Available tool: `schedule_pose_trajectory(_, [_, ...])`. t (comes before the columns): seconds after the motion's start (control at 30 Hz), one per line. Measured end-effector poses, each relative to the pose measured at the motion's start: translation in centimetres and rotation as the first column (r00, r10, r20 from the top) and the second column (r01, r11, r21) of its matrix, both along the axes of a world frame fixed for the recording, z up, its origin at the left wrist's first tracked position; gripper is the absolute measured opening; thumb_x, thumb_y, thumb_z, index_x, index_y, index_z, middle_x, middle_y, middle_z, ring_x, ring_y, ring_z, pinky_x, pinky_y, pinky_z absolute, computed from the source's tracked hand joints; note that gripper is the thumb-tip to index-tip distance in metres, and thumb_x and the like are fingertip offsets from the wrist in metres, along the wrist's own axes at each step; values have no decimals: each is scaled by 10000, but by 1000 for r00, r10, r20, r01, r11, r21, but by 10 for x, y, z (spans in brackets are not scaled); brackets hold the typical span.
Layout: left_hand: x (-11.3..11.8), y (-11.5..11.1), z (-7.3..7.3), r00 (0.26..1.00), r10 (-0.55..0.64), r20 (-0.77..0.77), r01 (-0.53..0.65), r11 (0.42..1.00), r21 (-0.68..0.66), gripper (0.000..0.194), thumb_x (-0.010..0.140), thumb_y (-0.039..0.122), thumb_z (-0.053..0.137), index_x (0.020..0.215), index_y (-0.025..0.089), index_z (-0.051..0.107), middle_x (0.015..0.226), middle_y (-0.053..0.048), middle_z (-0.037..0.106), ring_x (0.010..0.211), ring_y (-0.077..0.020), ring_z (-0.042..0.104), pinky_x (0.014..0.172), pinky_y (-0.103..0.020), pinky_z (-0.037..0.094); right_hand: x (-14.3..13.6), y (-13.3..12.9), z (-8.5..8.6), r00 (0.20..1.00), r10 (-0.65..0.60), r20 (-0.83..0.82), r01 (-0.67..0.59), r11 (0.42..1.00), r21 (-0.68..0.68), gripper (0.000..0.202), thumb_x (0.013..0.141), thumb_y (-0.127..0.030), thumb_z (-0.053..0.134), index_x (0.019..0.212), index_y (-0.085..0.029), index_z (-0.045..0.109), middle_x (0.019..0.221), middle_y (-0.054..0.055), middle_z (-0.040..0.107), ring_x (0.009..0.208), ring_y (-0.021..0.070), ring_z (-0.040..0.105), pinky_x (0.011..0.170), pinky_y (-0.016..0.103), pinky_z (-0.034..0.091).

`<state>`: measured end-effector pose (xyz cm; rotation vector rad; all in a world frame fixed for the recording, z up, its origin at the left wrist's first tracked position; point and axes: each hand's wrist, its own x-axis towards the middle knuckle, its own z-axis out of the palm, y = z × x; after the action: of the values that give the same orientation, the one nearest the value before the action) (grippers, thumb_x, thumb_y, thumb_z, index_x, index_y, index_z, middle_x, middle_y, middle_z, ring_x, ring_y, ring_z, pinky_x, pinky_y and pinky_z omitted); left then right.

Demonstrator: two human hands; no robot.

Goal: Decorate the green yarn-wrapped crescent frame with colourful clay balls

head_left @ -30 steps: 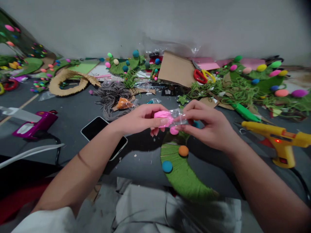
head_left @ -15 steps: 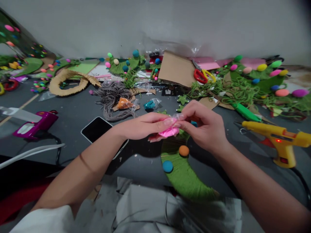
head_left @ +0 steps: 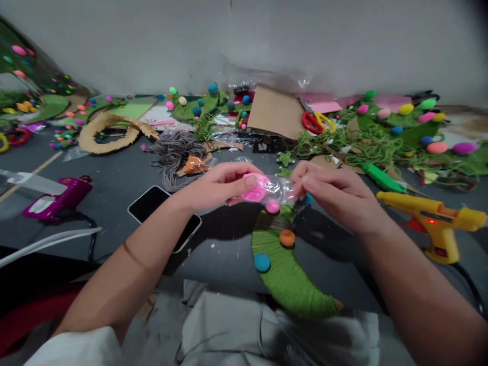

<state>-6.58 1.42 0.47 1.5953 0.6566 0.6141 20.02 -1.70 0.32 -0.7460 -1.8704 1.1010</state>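
Here our left hand and right hand pinch a clear bag of pink clay, fingers closed on it, green wreath at six o'clock.

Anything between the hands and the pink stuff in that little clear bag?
Only the bag itself. The left hand pinches the pink clay through the clear bag, and the right hand grips the bag's other end. Nothing else sits between them; the green wreath lies below.
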Motion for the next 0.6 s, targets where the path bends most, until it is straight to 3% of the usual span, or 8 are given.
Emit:
schedule_pose_trajectory(0.07, [1, 0, -1, 1000, 23, 4, -23, 999, 36, 316, 987, 468, 672, 1012, 153, 688, 718, 19, 561, 557, -63, 468, 499, -179, 390, -1, 1, -1, 999, -14, 33, 14, 1000, -22, 229, 1023, -324, 621, 926, -266, 820, 865, 32, 645, 784, 164, 580, 707, 328, 461])
schedule_pose_trajectory(0.2, [2, 1, -5, 999, 45, 11, -45, 999, 2, 346, 1037, 472, 588, 925, 157, 676, 694, 22, 544, 594, -71, 512, 556, -179, 441, -7, 1, -6, 997, -53, 48, 54, 998, -16, 126, 945, -282, 723, 1003, -277, 835, 910, 31, 668, 811, 162, 601, 696, 310, 467])
schedule_pose_trajectory(0.37, [5, -2, -5, 999, 45, -22, -45, 999, -27, 330, 1032, 461, 600, 937, 153, 665, 786, -9, 661, 677, -98, 652, 640, -197, 556, -15, 2, -17, 964, -264, 18, 263, 964, 29, 34, 807, -258, 854, 786, -253, 828, 741, 5, 640, 664, 135, 537, 573, 289, 402])
schedule_pose_trajectory(0.47, [7, -3, -5, 999, 34, -3, -34, 996, -88, 289, 1023, 453, 616, 1032, 168, 661, 819, -15, 720, 686, -132, 725, 644, -234, 614, -17, 2, -17, 950, -311, 17, 309, 948, 75, 19, 827, -240, 829, 810, -247, 832, 762, 9, 661, 656, 127, 549, 562, 280, 408])
schedule_pose_trajectory(0.6, [9, -3, -5, 995, 101, 16, -99, 993, -69, 286, 980, 430, 691, 1059, 155, 687, 818, -21, 744, 678, -138, 743, 651, -242, 641, -17, 1, -16, 955, -294, 34, 289, 952, 96, 73, 884, -265, 778, 911, -258, 846, 825, 21, 683, 701, 140, 591, 591, 287, 447])
